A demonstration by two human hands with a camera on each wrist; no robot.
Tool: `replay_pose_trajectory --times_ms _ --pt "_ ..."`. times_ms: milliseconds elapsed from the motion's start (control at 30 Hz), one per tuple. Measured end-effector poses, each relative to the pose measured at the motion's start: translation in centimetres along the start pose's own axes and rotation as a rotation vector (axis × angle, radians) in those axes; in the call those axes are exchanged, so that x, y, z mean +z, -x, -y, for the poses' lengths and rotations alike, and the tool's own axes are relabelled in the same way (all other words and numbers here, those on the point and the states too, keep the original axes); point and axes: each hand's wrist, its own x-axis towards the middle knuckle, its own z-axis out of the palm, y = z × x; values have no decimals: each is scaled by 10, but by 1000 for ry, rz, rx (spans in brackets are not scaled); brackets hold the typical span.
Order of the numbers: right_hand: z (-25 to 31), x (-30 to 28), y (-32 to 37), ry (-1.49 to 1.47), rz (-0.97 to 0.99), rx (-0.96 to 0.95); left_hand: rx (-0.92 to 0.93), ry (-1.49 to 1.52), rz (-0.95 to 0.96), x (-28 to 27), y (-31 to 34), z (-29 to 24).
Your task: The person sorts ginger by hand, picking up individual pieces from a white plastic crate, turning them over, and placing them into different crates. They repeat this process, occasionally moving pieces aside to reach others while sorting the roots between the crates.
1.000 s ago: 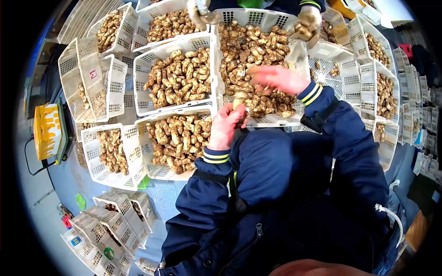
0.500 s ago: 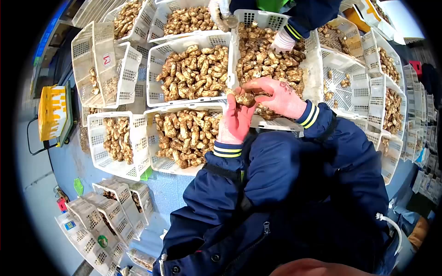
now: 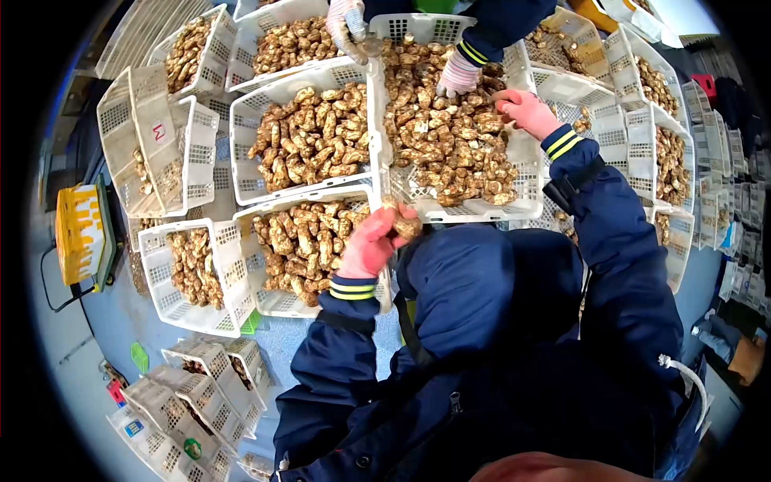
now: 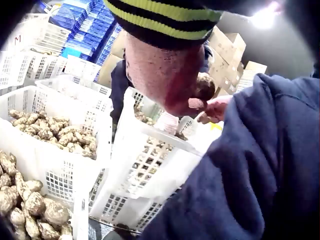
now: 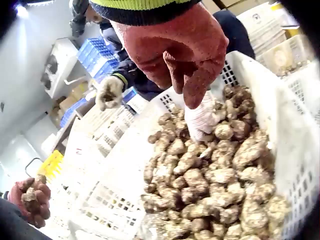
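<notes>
White, with a pattern of small square holes, for the big crate [image 3: 526, 189]. Inside this crate, brown mixed with cream patches for the knobbly pieces [image 3: 458, 153]. By the crate's near left corner, pinkish red for the left glove [image 3: 371, 245], brown for the held piece [image 3: 407, 227]. At the crate's right edge, same pinkish red for the right glove [image 3: 531, 115]. Around the crate's near end, dark navy for the sleeves [image 3: 617, 221], with yellow stripes on the cuffs [image 3: 564, 148].
</notes>
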Motion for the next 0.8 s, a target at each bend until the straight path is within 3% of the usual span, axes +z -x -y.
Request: replay_pose_trajectory --times_ms 33,67,100,133,167,200,267,333,367,400,433,467,533,567,667,700,733,800 --pt "-9 -5 -1 72 14 17 5 73 254 -10 -10 -24" --pt "-26 -8 -12 258 27 -5 278 -208 -16 -6 -22 -40" --pt "-26 -4 -14 394 71 19 196 433 11 0 -34 -79" --pt "-24 -2 -18 531 113 40 315 426 183 -16 -54 -114" --pt "-47 7 -28 727 -34 -230 331 472 -24 6 -46 -152" --pt "-52 15 -30 728 -32 -224 382 492 -84 11 -46 -173" --pt "-49 39 -39 1119 17 -281 528 498 -122 14 -45 -166" --pt "-62 66 -55 1333 -8 -219 431 384 1 -1 -45 -129" --pt "-66 68 -56 1354 38 -318 347 393 38 0 -44 -111" --pt "-81 76 -66 1461 0 -372 279 384 -19 1 -41 -92" --pt "-77 77 -64 1501 19 -337 275 419 43 6 -40 -76" --pt "-70 77 -63 1541 29 -303 219 416 -34 11 -38 -63" --pt "-67 72 -67 1421 64 -200 123 361 -36 17 -41 -45" --pt "-68 65 -60 1277 -44 -262 123 332 -35 18 -44 -37" --pt "-43 36 -45 297 73 -310 116 214 -13 15 -56 -16" --pt "-35 31 -40 -139 287 -89 108 200 -31 20 -58 -15" --pt "-27 31 -33 -136 315 -101 95 184 -51 26 -58 -15" --pt "-31 32 -33 235 176 -350 88 174 -50 27 -60 -13"
